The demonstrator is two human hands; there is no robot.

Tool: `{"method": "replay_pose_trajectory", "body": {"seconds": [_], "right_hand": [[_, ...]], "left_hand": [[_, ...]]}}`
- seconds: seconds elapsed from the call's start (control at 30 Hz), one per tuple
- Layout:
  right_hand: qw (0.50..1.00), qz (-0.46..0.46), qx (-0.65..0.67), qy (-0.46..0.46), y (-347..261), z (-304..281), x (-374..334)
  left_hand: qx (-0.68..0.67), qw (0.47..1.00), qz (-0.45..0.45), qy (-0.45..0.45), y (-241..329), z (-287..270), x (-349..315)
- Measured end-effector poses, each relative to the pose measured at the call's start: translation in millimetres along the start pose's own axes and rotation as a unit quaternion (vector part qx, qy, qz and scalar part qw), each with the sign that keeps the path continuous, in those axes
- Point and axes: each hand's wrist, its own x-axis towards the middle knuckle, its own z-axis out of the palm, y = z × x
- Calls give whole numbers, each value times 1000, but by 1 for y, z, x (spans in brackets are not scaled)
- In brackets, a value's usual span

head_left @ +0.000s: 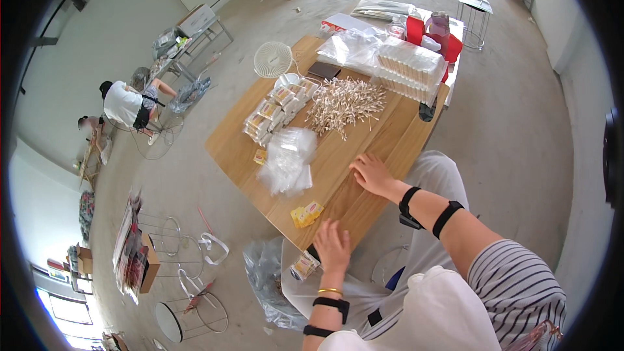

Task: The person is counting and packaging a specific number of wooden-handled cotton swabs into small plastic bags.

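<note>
My right hand lies on the wooden table near its front edge, fingers stretched out and holding nothing. At the near corner my left hand rests at the edge, fingers apart. Just left of it, a small clear packet with a yellow label sits by the table edge; I cannot tell what it rests on. Small yellow cards lie ahead of my left hand. Beyond them are clear plastic bags, a loose heap of cotton swabs and stacked filled packets.
Plastic-wrapped swab bundles and a dark flat case lie at the far side. A white fan stands by the far left edge. A grey plastic bag is on the floor at left. Another person sits farther off.
</note>
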Motion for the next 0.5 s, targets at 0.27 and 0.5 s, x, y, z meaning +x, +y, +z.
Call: {"method": "replay_pose_trajectory", "body": {"seconds": [0.27,0.5], "right_hand": [[993,-7,-112,-20,3,4,110],[959,-34,-280,-28,25,35,177]], "left_hand": [[41,999,-15,-33,6,24,-5],[51,998,-6,-38,15,27,-3]]}}
